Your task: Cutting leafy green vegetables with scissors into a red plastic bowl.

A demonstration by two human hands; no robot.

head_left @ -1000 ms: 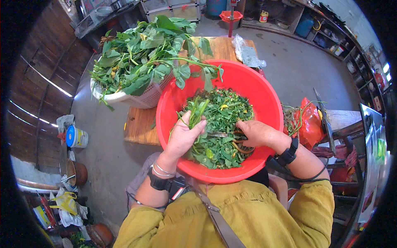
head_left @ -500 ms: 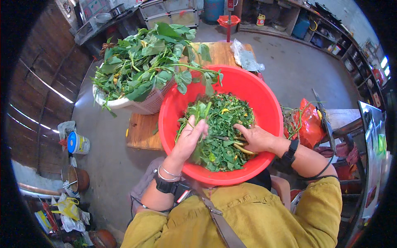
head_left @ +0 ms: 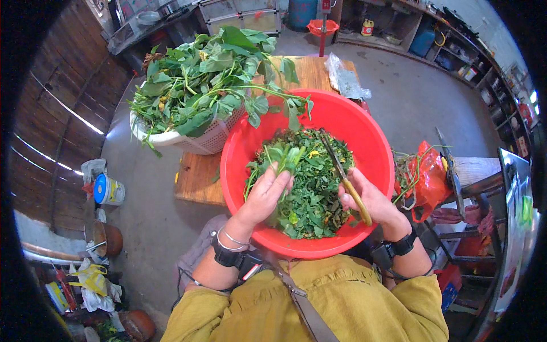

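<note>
- The left hand (head_left: 265,196) has its thumb pressed to its fingers around a bunch of slim green stems with leaves (head_left: 288,158), held over the basin; the closed pinch probably keeps the loose stalks together. Leaves cover some fingertips.
- The right hand (head_left: 373,199) is loosely curled, with a dark-bladed metal cutting tool with a yellowish-brown handle (head_left: 356,200) lying along its fingers, tip pointing away from the body. It looks like scissors seen edge-on; a second handle loop cannot be made out, nor how firmly the fingers grip. Blade and stems are apart.
- Beneath both hands lies a heap of finely chopped green leaves with a few yellow flecks (head_left: 313,196), filling the bottom of a wide, round red plastic basin (head_left: 376,151). Its place close against the body likely lets bits drop inside the wall. Whatever supports its near side is hidden.
- Beyond the left hand, a pale perforated plastic basket (head_left: 213,135) stands on a low wooden table (head_left: 196,185), within reach, heaped with long leafy green vines (head_left: 199,85). Some trail over the basin's rim; the basket's inside is covered.
- To the right sits a crumpled red plastic bag (head_left: 428,179), its contents unclear, beside thin tangled stems (head_left: 405,171).
- The shelves along the far wall (head_left: 444,51) blur and bend into the dark rim.
</note>
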